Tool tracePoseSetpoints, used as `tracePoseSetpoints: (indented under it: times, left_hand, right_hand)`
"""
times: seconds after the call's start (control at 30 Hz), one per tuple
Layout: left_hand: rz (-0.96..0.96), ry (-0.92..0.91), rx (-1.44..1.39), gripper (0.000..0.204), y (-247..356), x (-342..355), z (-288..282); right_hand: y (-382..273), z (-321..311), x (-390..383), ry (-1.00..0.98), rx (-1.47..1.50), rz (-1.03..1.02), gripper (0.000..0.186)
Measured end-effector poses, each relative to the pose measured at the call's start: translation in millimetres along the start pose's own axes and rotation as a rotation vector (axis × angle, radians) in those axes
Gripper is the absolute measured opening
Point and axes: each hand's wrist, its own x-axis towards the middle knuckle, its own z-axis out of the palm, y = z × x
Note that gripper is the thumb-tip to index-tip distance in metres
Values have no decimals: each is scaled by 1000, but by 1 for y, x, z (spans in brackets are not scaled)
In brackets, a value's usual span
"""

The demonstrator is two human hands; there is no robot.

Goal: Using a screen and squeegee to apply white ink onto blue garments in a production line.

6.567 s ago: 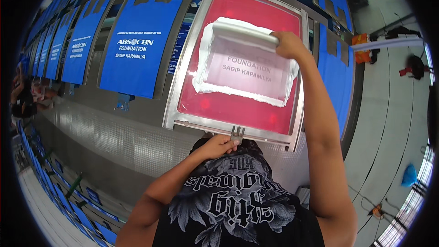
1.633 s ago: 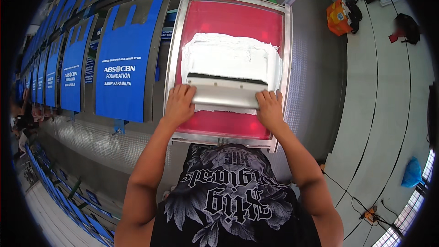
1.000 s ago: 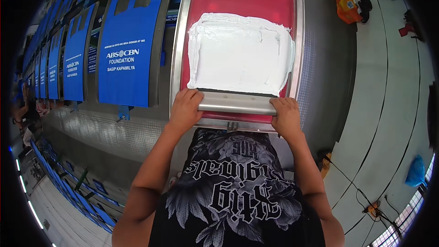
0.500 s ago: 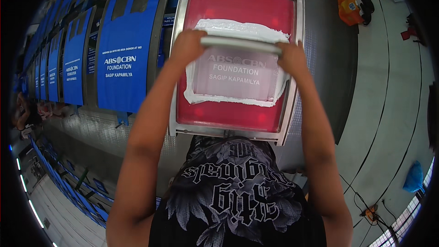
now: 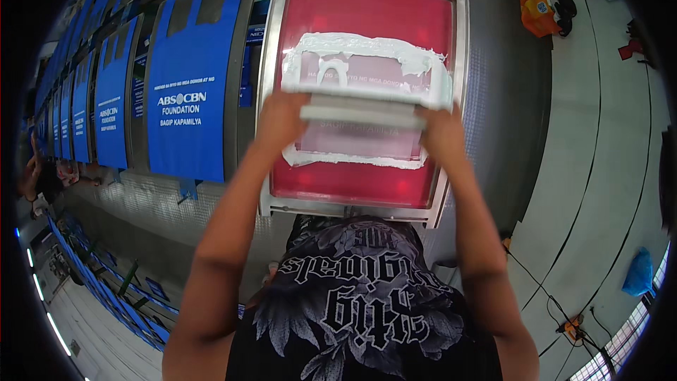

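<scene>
A long pale squeegee (image 5: 363, 109) lies crosswise over the red mesh of a screen printing frame (image 5: 460, 42). At its left end is my left hand (image 5: 282, 123), fingers wrapped round it; my right hand (image 5: 443, 134) grips the right end. Thick white ink (image 5: 367, 45) rings the pale print area in the middle of the mesh, heaviest along the far side. Some white lettering shows through beyond the squeegee, and a fainter line shows on the near side. Motion blurs both hands slightly.
To the left, blue printed fabric pieces (image 5: 187, 63) lie on boards in a long row. An orange bag (image 5: 539, 14) sits on the floor at far right, a blue plastic bag (image 5: 638, 271) and cables (image 5: 550, 296) lower down. Another person (image 5: 46, 180) is at far left.
Both hands have drawn the squeegee toward me, from the far part of the print area to its middle. A curved white ink mark now shows on the mesh beyond it.
</scene>
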Motion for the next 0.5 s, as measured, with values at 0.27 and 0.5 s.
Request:
tracePoseSetpoints:
  times: [0.27,0.5]
  left_hand:
    - [-130,-197,-23,31,6,29,-41]
    - [38,-63,-40,42,14,-77,11]
  right_hand:
    - [-1,-44,21,-133,-22,-43,41]
    - [-12,22,-76,110,124,-94,46]
